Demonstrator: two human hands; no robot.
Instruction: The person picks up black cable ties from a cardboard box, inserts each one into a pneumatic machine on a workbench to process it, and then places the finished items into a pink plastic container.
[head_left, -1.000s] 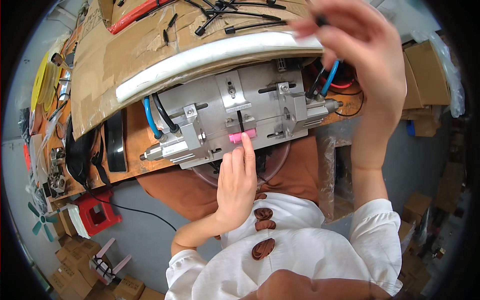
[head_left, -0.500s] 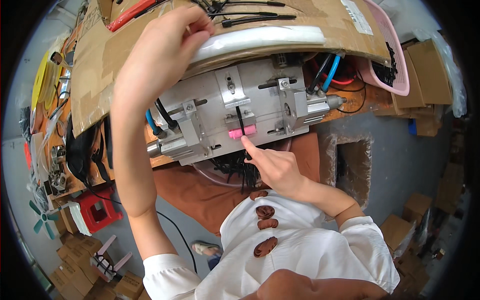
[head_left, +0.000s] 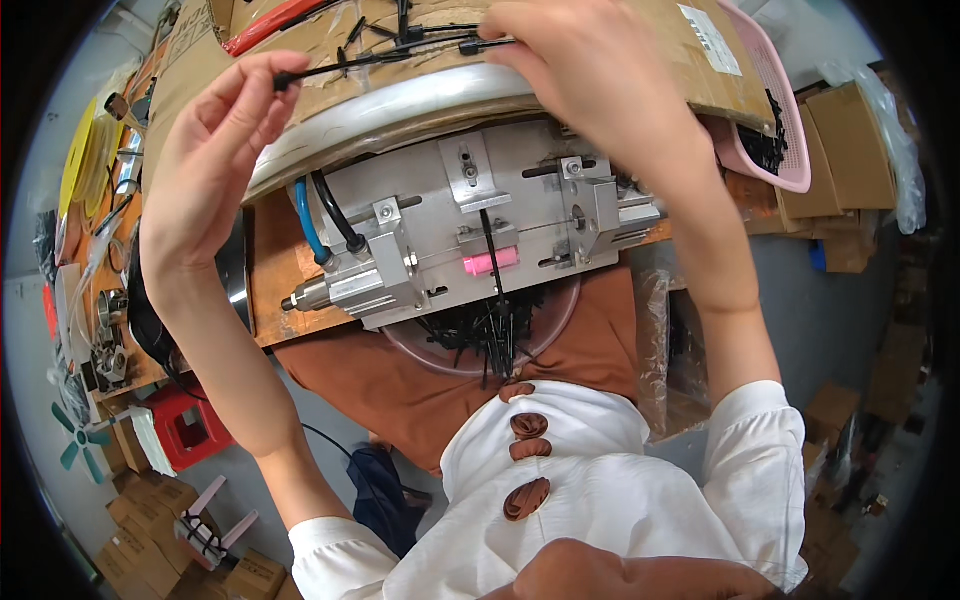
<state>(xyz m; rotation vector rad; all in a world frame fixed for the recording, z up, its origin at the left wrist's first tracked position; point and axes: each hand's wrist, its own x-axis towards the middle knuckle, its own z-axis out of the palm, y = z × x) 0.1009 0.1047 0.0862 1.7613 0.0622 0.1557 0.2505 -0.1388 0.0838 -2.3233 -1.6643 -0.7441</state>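
Note:
My left hand (head_left: 215, 130) is raised at the left end of the cardboard, thumb and fingers pinching the thick end of a thin black rod (head_left: 345, 66). Over the cardboard's middle, my right hand (head_left: 575, 65) is smeared by motion; its fingertips are at other thin black rods (head_left: 455, 40), and whether they grip one is unclear. Below both hands, a metal fixture plate (head_left: 375, 255) carries a clamp block with a cylinder on each side. Another black rod (head_left: 492, 245) lies across its middle, over a pink piece (head_left: 491, 261), its upper end at a metal bracket (head_left: 468, 170).
A white padded roll (head_left: 400, 100) edges the cardboard sheet (head_left: 640, 30). In my lap, a translucent bowl (head_left: 450, 362) holds many black rods. A pink basket (head_left: 790, 120) stands at the right, blue and black hoses (head_left: 310, 225) at the left. A red stool (head_left: 190, 425) is on the floor.
My right hand has left the pink piece and risen to the rods on the cardboard. My left hand has moved left and now holds a black rod by its end.

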